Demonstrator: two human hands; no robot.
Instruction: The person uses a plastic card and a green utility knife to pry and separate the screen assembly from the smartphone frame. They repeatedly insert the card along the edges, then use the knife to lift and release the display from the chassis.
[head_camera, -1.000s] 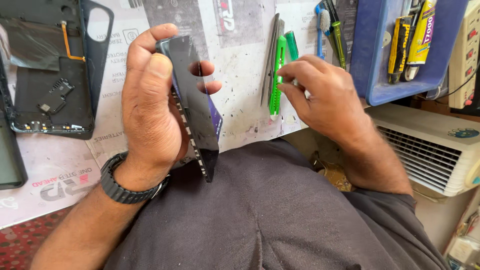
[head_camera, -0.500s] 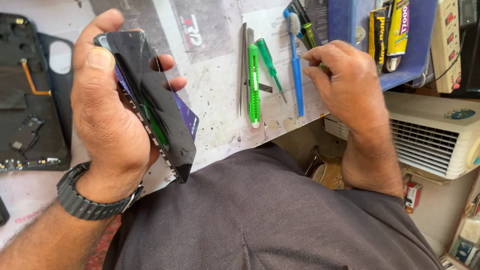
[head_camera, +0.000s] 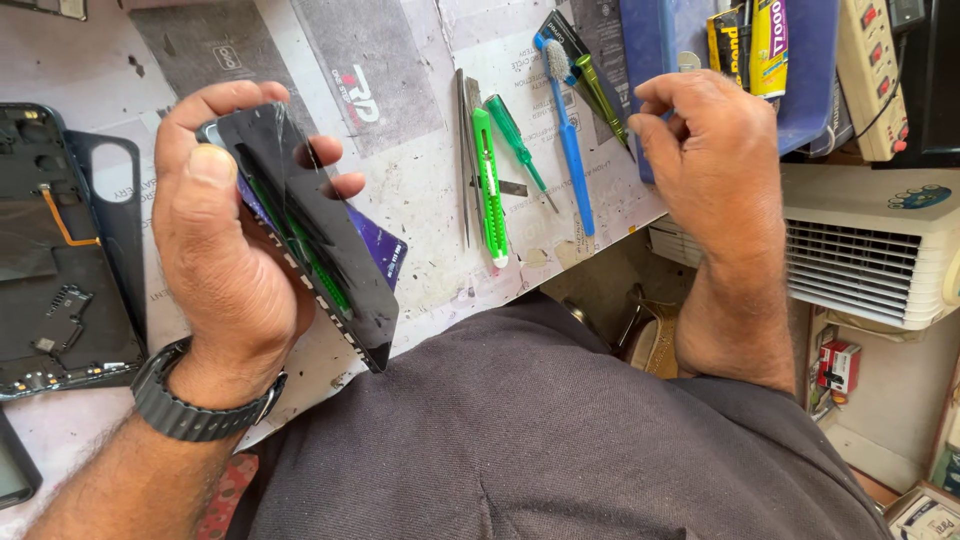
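My left hand (head_camera: 225, 250) grips a black phone (head_camera: 310, 235) with a cracked screen, held tilted on its long edge above the bench. A purple plastic card (head_camera: 378, 248) sticks out from behind the phone. My right hand (head_camera: 715, 150) hovers over the right end of the bench with fingers curled and nothing in it. It is nearest to a blue toothbrush (head_camera: 568, 130) and a green screwdriver (head_camera: 600, 92). A green utility knife (head_camera: 488, 185), metal tweezers (head_camera: 464, 150) and a second green screwdriver (head_camera: 518, 145) lie between the two hands.
An opened phone body (head_camera: 60, 270) with exposed parts lies at the left. A blue tray (head_camera: 660, 40) with glue tubes (head_camera: 750, 40) sits at the back right, with a white power strip (head_camera: 870, 70) beside it. A white cooler (head_camera: 870, 240) stands below the bench edge.
My right hand has let go of the green utility knife and moved right, away from it. The left hand still grips the phone.
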